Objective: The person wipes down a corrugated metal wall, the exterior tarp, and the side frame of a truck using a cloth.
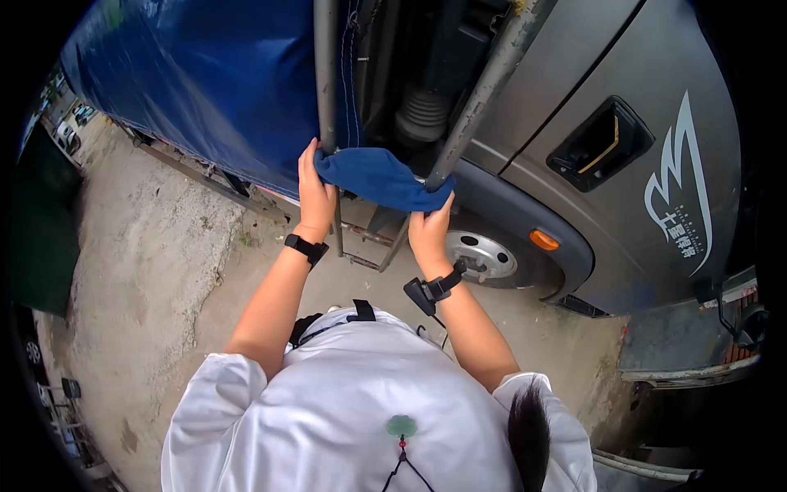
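A blue cloth point(377, 176) is stretched between my two hands, across a metal ladder point(326, 78) on the side of a truck. My left hand point(314, 195) grips the cloth's left end beside the ladder's left rail, fingers pointing up. Its right end is pinched in my right hand point(430, 234), just below the right rail point(484, 94). The cloth covers part of the ladder between the rails, so what lies behind it is hidden. Lower rungs point(366, 234) show beneath it. Black straps circle both wrists, and the right one carries a small dark device point(425, 293).
A blue tarpaulin point(213, 74) covers the truck's load on the left. To the right are the grey cab door point(648, 197), its recessed handle point(601, 143), a wheel point(484, 250) and an orange side lamp point(543, 239). Concrete ground point(156, 328) lies below.
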### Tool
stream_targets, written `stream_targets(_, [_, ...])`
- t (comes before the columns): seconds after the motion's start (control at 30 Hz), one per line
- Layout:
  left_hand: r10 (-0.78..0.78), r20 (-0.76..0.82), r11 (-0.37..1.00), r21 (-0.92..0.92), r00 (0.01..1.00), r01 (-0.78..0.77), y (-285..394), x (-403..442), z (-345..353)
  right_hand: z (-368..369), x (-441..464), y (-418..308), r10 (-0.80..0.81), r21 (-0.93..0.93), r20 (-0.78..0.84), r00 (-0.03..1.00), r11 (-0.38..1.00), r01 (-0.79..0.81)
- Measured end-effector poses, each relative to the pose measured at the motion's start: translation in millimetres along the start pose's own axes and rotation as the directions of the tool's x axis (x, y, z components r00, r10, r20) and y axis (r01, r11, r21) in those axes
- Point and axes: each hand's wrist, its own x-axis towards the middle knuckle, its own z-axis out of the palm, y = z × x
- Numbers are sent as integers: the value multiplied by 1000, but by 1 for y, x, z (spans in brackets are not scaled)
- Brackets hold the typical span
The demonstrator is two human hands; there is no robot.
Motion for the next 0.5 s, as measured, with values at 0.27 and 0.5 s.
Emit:
stream_targets(0.27, [31, -25, 999, 10, 999, -30, 25, 5, -13, -9, 16, -56, -335, -333, -163, 928, 904, 268])
stream_targets(0.5, [-58, 11, 998, 35, 998, 57, -4, -3, -25, 23, 30, -77, -288, -528, 453, 844, 676, 514])
